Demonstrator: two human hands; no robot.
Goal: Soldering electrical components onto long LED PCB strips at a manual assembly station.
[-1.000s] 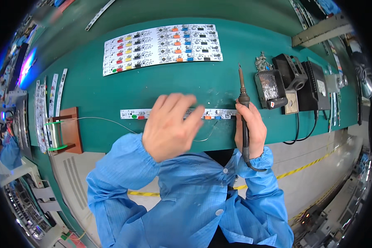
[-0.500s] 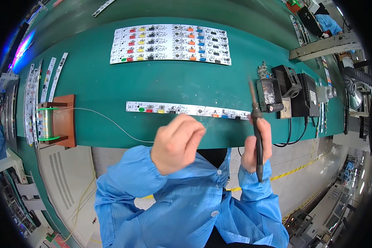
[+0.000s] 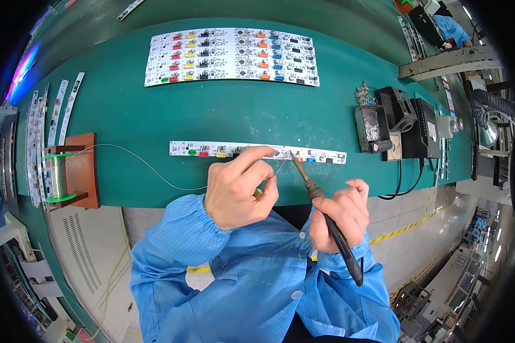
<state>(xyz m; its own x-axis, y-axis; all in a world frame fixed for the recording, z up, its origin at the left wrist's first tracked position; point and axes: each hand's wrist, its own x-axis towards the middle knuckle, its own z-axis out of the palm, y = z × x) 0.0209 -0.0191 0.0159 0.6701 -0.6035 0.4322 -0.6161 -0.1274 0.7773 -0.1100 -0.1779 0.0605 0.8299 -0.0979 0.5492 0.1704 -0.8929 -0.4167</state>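
A narrow white circuit board strip with coloured parts lies across the green bench in front of me. My left hand is closed over its middle, pinching a thin solder wire whose end sticks out toward the board. The wire runs left to a solder spool on a brown stand. In my right hand is a black-handled soldering iron, its fingers wrapped round the grip. The iron's tip points up-left and is at the board, right of the left hand; whether it touches cannot be told.
A panel of several joined white boards lies farther back. On the right stand a dark metal tray, an iron holder and a black box with cables. Loose board strips lie at the left, beyond the spool.
My right hand has swung the iron's tip from upright at the right down-left to the board. My left hand's index finger has stretched toward the board, bringing the solder wire's end beside the tip.
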